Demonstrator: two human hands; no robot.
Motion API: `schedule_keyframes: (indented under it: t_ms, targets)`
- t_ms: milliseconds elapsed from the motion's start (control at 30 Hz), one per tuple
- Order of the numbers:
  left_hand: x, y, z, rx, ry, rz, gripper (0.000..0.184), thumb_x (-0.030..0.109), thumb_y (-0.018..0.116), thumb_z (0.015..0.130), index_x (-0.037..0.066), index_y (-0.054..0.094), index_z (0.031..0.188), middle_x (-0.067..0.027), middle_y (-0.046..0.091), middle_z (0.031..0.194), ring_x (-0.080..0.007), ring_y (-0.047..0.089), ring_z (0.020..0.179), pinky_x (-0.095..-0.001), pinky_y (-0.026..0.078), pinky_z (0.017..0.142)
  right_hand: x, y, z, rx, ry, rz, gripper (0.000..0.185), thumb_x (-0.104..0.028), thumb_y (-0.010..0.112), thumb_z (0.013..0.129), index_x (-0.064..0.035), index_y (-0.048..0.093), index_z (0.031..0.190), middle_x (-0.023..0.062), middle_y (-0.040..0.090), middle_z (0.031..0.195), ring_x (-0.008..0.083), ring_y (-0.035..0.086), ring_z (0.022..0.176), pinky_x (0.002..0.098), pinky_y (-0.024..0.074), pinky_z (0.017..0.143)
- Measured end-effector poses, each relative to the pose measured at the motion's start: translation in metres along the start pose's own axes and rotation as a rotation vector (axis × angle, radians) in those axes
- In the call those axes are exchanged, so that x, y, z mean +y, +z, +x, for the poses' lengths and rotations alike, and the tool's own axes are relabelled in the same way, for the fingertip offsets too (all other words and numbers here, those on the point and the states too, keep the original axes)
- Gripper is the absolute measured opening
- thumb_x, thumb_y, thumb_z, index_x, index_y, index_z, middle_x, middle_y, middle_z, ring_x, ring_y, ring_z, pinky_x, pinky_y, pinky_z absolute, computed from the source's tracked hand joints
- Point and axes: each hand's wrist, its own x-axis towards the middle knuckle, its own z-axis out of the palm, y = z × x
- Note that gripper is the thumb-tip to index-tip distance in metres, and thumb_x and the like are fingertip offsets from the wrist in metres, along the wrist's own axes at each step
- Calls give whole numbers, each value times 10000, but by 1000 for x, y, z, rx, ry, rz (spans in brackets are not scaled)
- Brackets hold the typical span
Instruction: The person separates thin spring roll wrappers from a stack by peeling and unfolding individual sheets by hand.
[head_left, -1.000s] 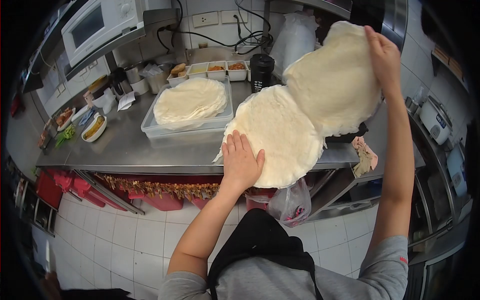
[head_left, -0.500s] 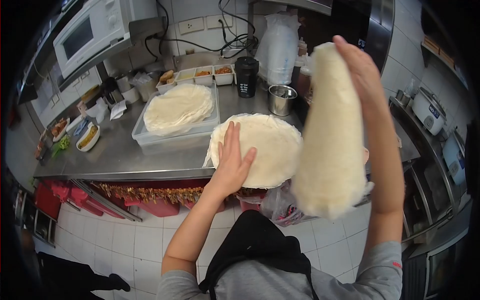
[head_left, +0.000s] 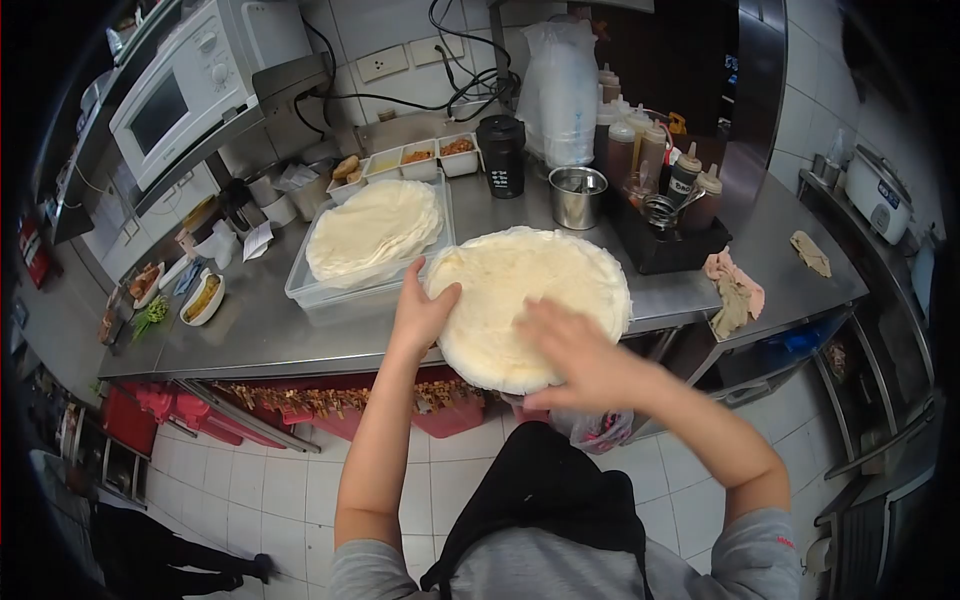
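We set the left hand [head_left: 420, 315] at the left rim of the dough sheets [head_left: 530, 270], thumb parted from forefinger; whether it gripped them, we could not tell. We extended the right hand [head_left: 578, 350], blurred, over the sheets, its fingers [head_left: 547, 325] released. Beyond the left fingers, the tabletop [head_left: 255, 325] carried a clear tray [head_left: 330, 301] holding a second pile [head_left: 375, 230].

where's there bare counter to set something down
Bare counter lies between the oval dish and the clear tub, and on the right between the pink cloth and far-right cloth. It's crowded at the back right, where bottles cluster by the black tray; pale round sheets cover the middle front.
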Motion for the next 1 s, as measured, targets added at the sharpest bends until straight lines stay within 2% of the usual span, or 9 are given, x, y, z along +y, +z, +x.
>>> schedule_keyframes:
  t_ms: [100,300,500,567,633,800,900,967,1000]
  targets:
    - [33,-4,-30,-35,-251,-204,652,67,663,849,-66,307,1379,-202,553,1232,-248,590,1071,-327,514,856,-12,31,-9,70,-46,-50,732,-430,640,852,-44,370,1413,225,289,1497,387,285,1386,507,271,1081]
    - [28,2,-53,-175,99,-122,552,27,628,866,-56,366,1345,-143,566,1219,-181,569,1079,-293,462,925,-14,28,-5,169,-31,-18,666,-151,663,792,-18,400,1388,207,353,1464,351,356,1349,466,327,1045]
    - [147,13,-144,121,378,-404,667,63,635,759,-47,382,1366,-144,555,1184,-206,573,1026,-286,454,909,-100,-1,-4,253,-329,926,608,-132,480,928,42,254,1466,231,317,1492,356,342,1375,360,319,1084]
    - [148,21,-160,221,516,-303,715,88,655,736,-68,360,1368,-181,525,1204,-244,551,1064,-331,430,950,-121,4,-15,-6,-336,1377,629,-113,516,925,40,238,1468,209,337,1482,301,400,1336,349,313,1087]
    - [133,33,-187,330,409,-117,720,55,648,726,-61,345,1369,-170,481,1255,-251,496,1145,-342,367,1016,-118,33,-31,-206,-216,1524,672,-99,554,905,28,221,1475,176,379,1451,252,426,1302,350,327,1077]
    - [12,16,-208,-40,158,440,622,-5,568,765,-32,341,1344,-159,446,1254,-240,423,1202,-338,307,1053,-115,131,-86,100,219,1695,744,-79,613,878,-43,204,1499,115,502,1331,174,473,1229,329,377,1048]
    - [-105,20,-225,-40,-136,249,583,5,577,797,11,353,1335,-148,493,1175,-218,492,1080,-319,411,946,-87,196,-119,-115,400,1452,654,-76,615,876,-33,302,1448,122,566,1234,202,558,1143,368,471,979]
    - [-142,40,-229,-113,-609,-92,581,55,530,930,40,212,1417,-158,520,1168,-198,548,1067,-308,482,875,-62,228,-137,-287,754,1848,513,-77,611,884,-6,416,1353,124,612,1143,231,640,1008,413,564,813]
    - [-162,48,-236,-175,-553,-236,572,109,525,957,47,198,1422,-151,524,1182,-207,567,1063,-321,481,907,-49,251,-146,-191,843,1963,445,-97,604,899,-1,454,1307,123,622,1126,247,662,949,420,578,749]
